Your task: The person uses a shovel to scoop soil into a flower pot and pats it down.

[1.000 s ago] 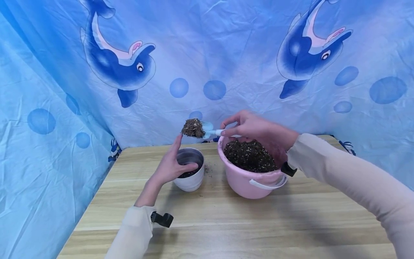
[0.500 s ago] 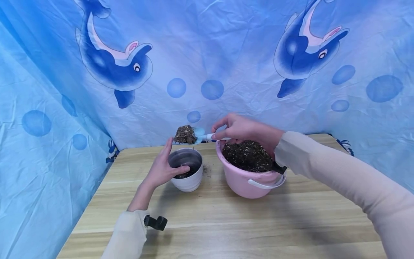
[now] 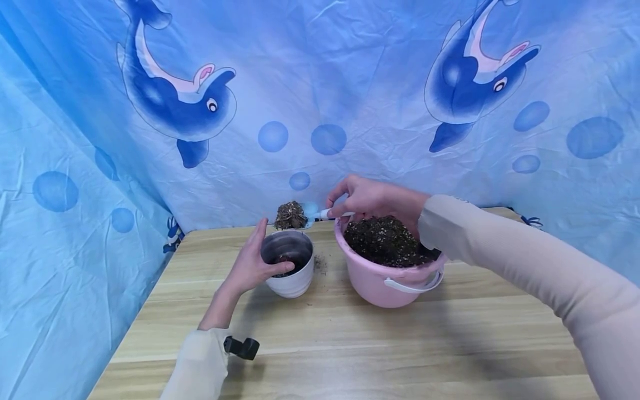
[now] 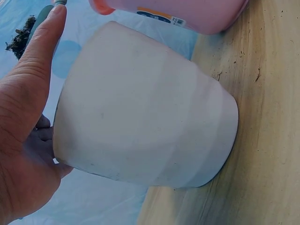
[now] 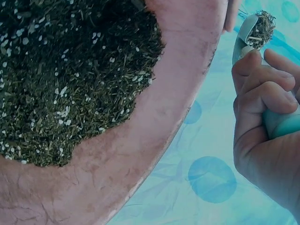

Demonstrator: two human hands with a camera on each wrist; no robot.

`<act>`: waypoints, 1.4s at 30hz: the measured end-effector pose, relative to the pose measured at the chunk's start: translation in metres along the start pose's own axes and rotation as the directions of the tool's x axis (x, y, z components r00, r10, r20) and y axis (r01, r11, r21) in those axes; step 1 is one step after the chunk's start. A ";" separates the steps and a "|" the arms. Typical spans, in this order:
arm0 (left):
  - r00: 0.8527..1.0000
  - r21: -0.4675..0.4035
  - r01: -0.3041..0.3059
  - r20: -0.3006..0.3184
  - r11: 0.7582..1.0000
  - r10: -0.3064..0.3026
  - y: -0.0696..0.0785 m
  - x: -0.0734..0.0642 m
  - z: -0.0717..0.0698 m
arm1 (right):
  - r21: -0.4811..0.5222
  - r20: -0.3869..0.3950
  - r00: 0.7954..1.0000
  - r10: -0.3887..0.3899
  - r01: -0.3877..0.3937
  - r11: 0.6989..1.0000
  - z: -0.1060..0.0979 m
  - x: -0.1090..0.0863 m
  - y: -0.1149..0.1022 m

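"Right hand (image 3: 367, 200) has its fingers wrapped round the trowel (image 3: 311, 211). And the left hand (image 3: 250, 265)?"

"Fingers apart, thumb reaching over the white pot (image 3: 291, 284), hiding part of its rim."

"What's around them?"

"Crinkled blue curtain (image 3: 320, 72) with dolphins, biggest by far, then the wood-grain table (image 3: 350, 355), then that round pink bucket (image 3: 385, 289) of crumbly, white-flecked soil (image 3: 382, 239). The pot's smaller, faintly ridged; the trowel, heaped with a coarse dark clump (image 3: 291, 215), is up by its far rim."

"Any writing?"

"Bucket label (image 4: 159, 16), blue and orange, too small to read."
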State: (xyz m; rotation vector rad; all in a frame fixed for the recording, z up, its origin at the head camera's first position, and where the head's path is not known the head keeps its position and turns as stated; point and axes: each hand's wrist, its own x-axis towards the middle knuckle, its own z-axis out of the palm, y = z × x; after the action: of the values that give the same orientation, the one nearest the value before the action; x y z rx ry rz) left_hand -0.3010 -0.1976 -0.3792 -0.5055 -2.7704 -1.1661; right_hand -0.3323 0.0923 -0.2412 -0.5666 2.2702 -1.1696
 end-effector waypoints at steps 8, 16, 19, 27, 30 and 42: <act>1.000 -0.008 0.001 0.003 1.000 -0.001 -0.006 0.000 0.003 | -0.111 0.022 0.999 0.031 -0.029 0.993 0.001 0.007 0.000; 1.000 -0.018 0.018 0.008 1.000 -0.017 -0.007 0.000 0.005 | -0.136 0.050 0.995 0.085 -0.077 0.988 0.004 0.013 -0.009; 1.000 -0.012 0.022 0.007 1.000 -0.022 -0.007 0.001 0.006 | -0.147 0.073 0.991 0.111 -0.099 0.984 0.005 0.016 -0.013; 0.999 0.000 0.041 0.017 0.999 -0.041 -0.007 0.002 0.007 | -0.187 0.124 0.981 0.147 -0.122 0.975 0.005 0.022 -0.026; 0.999 -0.003 0.039 0.016 0.999 -0.039 -0.007 0.002 0.008 | -0.202 0.132 0.980 0.151 -0.122 0.972 0.006 0.024 -0.030; 0.999 0.009 0.034 0.017 0.999 -0.034 -0.007 0.002 0.008 | -0.566 0.095 0.992 0.084 -0.016 0.824 0.019 0.033 -0.044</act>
State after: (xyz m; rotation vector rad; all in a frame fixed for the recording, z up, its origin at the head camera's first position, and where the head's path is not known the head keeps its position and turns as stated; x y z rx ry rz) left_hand -0.3049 -0.1965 -0.3892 -0.4720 -2.8074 -1.1620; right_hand -0.3405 0.0376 -0.2229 -0.7619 2.5015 -0.3954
